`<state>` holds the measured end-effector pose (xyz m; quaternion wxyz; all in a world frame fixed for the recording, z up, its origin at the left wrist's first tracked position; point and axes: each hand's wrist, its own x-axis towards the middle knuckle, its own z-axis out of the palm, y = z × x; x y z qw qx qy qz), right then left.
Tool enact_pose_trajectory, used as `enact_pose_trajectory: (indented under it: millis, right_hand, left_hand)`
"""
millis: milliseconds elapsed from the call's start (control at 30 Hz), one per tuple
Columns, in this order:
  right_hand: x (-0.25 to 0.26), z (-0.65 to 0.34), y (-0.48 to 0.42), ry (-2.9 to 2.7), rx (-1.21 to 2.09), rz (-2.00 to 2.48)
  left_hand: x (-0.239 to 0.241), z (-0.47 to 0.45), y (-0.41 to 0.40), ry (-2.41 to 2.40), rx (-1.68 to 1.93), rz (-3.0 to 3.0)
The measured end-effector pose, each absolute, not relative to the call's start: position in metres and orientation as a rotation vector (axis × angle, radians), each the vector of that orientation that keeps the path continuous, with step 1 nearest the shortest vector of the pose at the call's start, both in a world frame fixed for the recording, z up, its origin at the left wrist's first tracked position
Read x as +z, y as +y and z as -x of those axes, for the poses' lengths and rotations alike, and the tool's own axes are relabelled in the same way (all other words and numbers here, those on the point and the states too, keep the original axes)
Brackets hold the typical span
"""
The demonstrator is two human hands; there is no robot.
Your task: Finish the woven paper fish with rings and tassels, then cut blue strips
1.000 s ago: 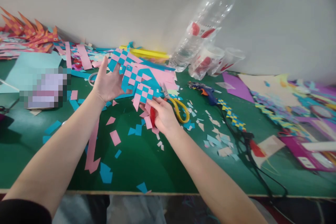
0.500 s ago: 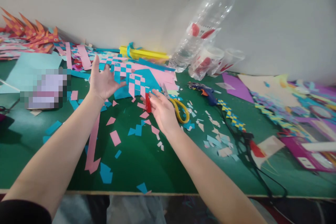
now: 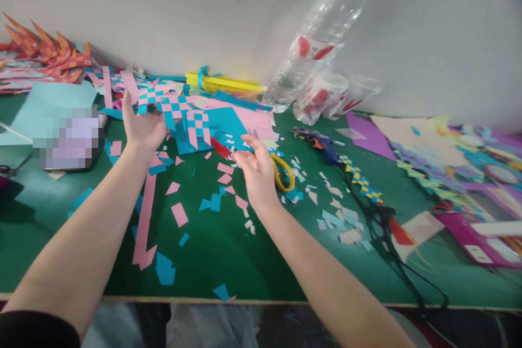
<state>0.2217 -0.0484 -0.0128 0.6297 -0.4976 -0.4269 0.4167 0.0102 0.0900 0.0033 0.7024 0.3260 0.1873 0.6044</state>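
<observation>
A chain of woven pink and blue checkered paper pieces (image 3: 173, 107) hangs over the table, its left part carried by my left hand (image 3: 144, 128). That hand is palm up, with the thumb raised and the fingers partly hidden at the paper. A red tassel (image 3: 221, 148) stretches from the chain's lower right end. Its other end is pinched by my right hand (image 3: 258, 174) between thumb and fingertips. Yellow-handled scissors (image 3: 283, 173) lie just beyond the right hand, partly covered by it. Blue paper (image 3: 228, 125) lies flat beneath the chain.
Paper scraps (image 3: 179, 215) litter the green table (image 3: 244, 261). A phone (image 3: 73, 141) lies at left, near orange woven paper shapes (image 3: 53, 49). A tall plastic bottle (image 3: 314, 43) and cups (image 3: 322, 95) stand by the wall. A glue gun (image 3: 320, 144) trails its cord at right.
My left hand and the woven chain have moved left. My right hand has shifted slightly right, and the red tassel, bunched at its fingers before, is now drawn out sideways.
</observation>
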Motion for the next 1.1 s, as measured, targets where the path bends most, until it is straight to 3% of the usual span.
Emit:
enact_pose_trajectory:
  millis: [367, 767, 1100]
  right_hand:
    - [-0.023, -0.224, -0.044, -1.033, 0.942, 1.214]
    - [-0.020, -0.223, -0.046, -1.015, 0.956, 1.231]
    - [-0.020, -0.222, -0.048, -1.002, 0.954, 1.183]
  left_hand:
    - [0.008, -0.020, 0.087, 0.606, 1.480, -0.771]
    - [-0.007, -0.018, 0.101, 0.484, 1.365, -0.729]
    - [0.007, -0.020, 0.086, 0.511, 1.186, -0.703]
